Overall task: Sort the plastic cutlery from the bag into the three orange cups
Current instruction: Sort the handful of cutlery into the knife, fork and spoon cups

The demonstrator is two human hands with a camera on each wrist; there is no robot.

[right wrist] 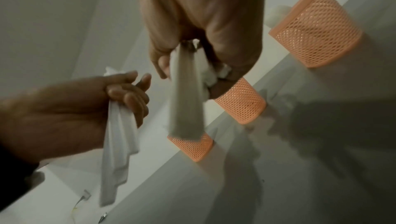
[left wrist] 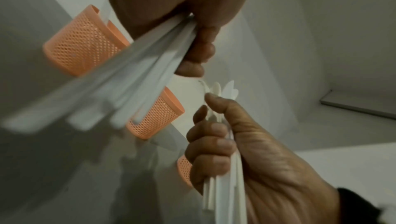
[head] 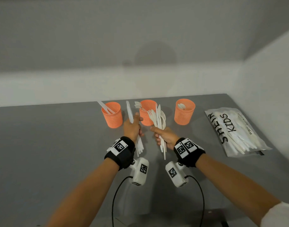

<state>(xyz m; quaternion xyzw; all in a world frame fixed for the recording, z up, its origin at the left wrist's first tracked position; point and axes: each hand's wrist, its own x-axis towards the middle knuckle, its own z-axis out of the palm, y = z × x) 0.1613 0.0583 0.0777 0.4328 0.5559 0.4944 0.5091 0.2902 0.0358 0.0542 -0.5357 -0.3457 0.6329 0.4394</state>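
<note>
Three orange mesh cups stand in a row at the back of the grey table: the left cup [head: 111,114] holds knives, the middle cup [head: 147,114] forks, the right cup [head: 184,112] spoons. My left hand [head: 134,126] grips a few white plastic knives [head: 129,112] upright, just in front of the left and middle cups. My right hand [head: 160,135] grips a mixed bundle of white cutlery [head: 158,117] with forks, knives and spoons, in front of the middle cup. The left wrist view shows the knife handles [left wrist: 139,68] fanning out below my fingers.
The clear printed bag [head: 235,130], with more white cutlery inside, lies on the table [head: 58,136] at the right. White walls close in behind the cups and beside the bag. Black cables hang from both wrist cameras near the table's front edge.
</note>
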